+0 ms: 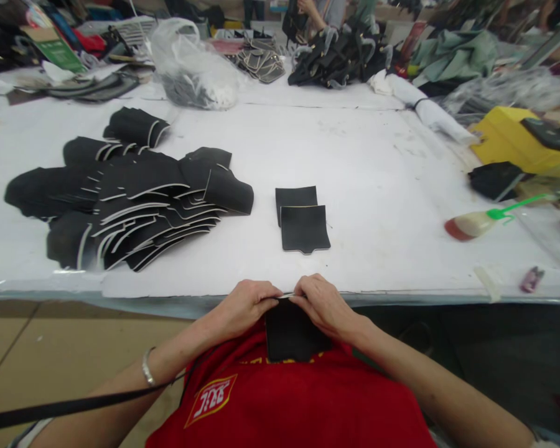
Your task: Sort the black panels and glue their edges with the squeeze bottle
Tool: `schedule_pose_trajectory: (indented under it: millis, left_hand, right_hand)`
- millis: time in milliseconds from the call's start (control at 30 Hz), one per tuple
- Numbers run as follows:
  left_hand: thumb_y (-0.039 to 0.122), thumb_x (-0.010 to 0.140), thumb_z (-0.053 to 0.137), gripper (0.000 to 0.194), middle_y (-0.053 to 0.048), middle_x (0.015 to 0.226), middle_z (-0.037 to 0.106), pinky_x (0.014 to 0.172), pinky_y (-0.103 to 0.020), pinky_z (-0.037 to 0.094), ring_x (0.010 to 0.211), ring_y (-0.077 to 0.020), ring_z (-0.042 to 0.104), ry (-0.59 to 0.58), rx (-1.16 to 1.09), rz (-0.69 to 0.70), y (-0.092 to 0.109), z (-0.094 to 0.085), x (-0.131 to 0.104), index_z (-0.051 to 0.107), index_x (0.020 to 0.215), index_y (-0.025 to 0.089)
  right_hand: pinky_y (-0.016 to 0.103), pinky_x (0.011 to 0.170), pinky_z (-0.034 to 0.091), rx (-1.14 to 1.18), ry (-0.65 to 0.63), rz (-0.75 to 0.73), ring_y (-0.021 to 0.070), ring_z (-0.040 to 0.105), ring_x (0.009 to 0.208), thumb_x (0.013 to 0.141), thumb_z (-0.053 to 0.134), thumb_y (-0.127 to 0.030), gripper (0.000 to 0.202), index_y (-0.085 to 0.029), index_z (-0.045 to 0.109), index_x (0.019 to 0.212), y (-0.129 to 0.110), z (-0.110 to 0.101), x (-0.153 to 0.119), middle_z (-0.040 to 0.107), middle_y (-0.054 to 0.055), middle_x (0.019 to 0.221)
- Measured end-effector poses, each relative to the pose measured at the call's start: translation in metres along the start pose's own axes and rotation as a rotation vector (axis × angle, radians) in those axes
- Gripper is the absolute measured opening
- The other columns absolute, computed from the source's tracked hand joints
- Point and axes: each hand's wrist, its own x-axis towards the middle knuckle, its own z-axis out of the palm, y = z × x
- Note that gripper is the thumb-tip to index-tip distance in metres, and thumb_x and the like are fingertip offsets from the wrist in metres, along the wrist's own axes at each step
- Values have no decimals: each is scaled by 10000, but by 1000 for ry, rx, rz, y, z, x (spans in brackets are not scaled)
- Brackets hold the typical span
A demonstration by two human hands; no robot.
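My left hand (252, 303) and my right hand (321, 302) pinch the top edge of a black leather-like panel (294, 333) at the table's front edge. The panel hangs down against the red apron (289, 404), and a thin pale edge shows between my fingers. Just beyond my hands, two similar black panels (305, 228) lie overlapped on the white table. A large heap of curved black pieces with pale edges (140, 193) is spread out to their left.
At the right lie a bottle with a green spout (471, 224), a small pink tool (532, 280) and a yellow box (518, 140). Along the back are a clear plastic bag (191, 68), a pile of black pieces (338, 59) and a white roll (429, 112). Another person (324, 12) stands beyond.
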Motion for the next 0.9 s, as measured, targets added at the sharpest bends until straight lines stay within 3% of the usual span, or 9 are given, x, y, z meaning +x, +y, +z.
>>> schedule_pose_trajectory:
  millis: [300, 533, 600, 700, 900]
  left_hand:
    - [191, 899, 519, 205, -37, 874, 680, 779, -262, 421, 845, -176, 601, 15, 183, 19, 1, 6, 5, 722, 927, 181]
    - [144, 912, 478, 246, -37, 887, 662, 805, -263, 423, 871, -169, 582, 17, 129, 69, 2, 13, 12, 713, 974, 184]
    - [147, 924, 459, 266, -41, 896, 663, 807, -268, 423, 875, -172, 579, -8, 128, 61, 4, 14, 13, 715, 987, 187]
    - [151, 929, 456, 276, -41, 880, 654, 794, -268, 420, 874, -176, 572, -21, 134, 36, 6, 15, 14, 717, 1008, 192]
    - [164, 926, 477, 253, -27, 831, 631, 763, -259, 402, 841, -167, 563, -19, 145, 43, 3, 16, 17, 720, 986, 206]
  right_hand:
    - [294, 666, 382, -37, 78, -93, 183, 496, 682, 1000, 450, -250, 195, -186, 484, 819, 2, 5, -1, 581, 39, 721]
    - [292, 704, 407, 32, 91, -82, 174, 526, 693, 981, 497, -242, 135, -186, 496, 857, 6, 5, -4, 605, 34, 746]
    - [298, 732, 418, 68, 54, -57, 179, 548, 741, 951, 556, -226, 69, -178, 510, 931, 8, 2, -6, 627, 42, 810]
    - [313, 784, 425, 95, -56, -44, 191, 574, 824, 911, 612, -192, 126, -173, 540, 1013, 11, -4, -9, 653, 54, 907]
    - [293, 767, 402, 154, -150, 78, 176, 575, 801, 894, 644, -188, 33, -181, 619, 914, 13, -11, -9, 678, 27, 872]
